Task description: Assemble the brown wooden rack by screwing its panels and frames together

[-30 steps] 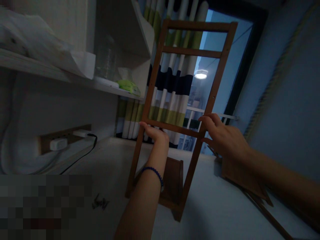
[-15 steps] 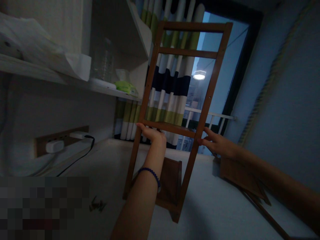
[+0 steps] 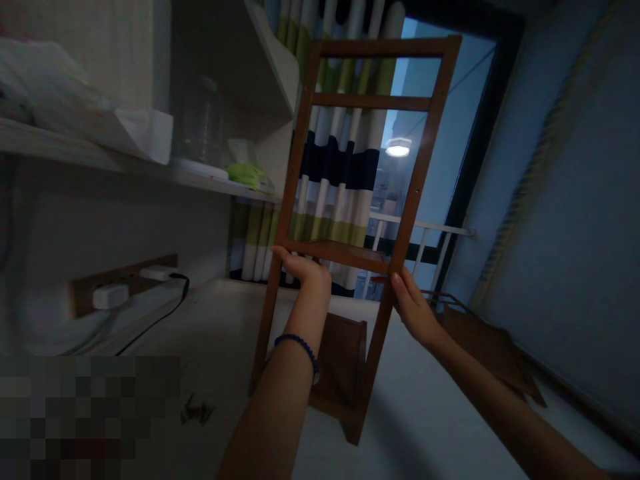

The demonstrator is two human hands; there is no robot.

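Note:
A brown wooden shelf rack point(image 3: 415, 193) stands upright before me, leaning a little in the view. It has two side posts, two top crossbars, a middle shelf point(image 3: 345, 255) and a lower shelf point(image 3: 340, 360). My left hand point(image 3: 305, 267) grips the middle shelf from below at its left end, thumb against the left post; its other fingers are mostly hidden. On the right post, level with that shelf, my right hand point(image 3: 413, 303) is closed, thumb in front and fingertips showing behind. A blue beaded bracelet point(image 3: 300, 343) circles my left wrist.
Small dark pieces, likely screws point(image 3: 197, 410), lie in a pile on the pale floor. More wooden parts point(image 3: 493, 347) rest at the right by the wall. A white shelf unit point(image 3: 240, 190), a wall socket strip point(image 3: 123, 283) and a black cord point(image 3: 155, 323) are at the left.
My right hand has moved left and turned, going from fingertips at the post's outer edge to a grip around it. The rack's top has shifted slightly left. My left hand stays put.

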